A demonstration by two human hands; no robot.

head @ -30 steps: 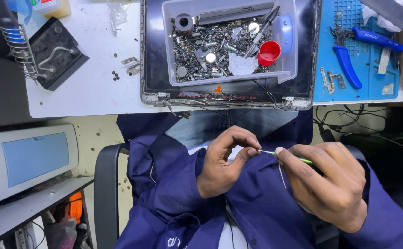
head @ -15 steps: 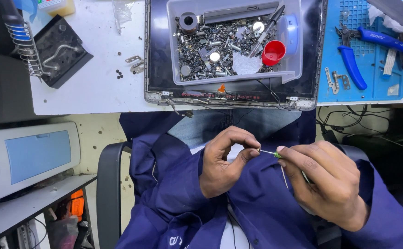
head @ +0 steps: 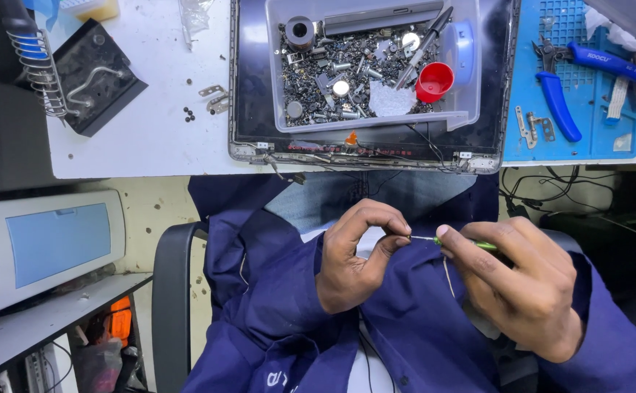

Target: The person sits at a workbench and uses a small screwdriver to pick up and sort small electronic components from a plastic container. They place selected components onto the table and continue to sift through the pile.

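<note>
Green and thin, the screwdriver [head: 470,244] looks light and stiff, held by its handle in the curled right hand [head: 521,287] over the lap, while the left hand [head: 358,255] pinches something tiny at its tip.

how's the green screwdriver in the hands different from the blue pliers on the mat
The green screwdriver is thin and straight, gripped in the right hand with its tip at the left hand fingertips above the lap. The blue pliers are bulkier, two-handled, and lie untouched on the blue mat. Both are hand tools with coloured grips.
</note>
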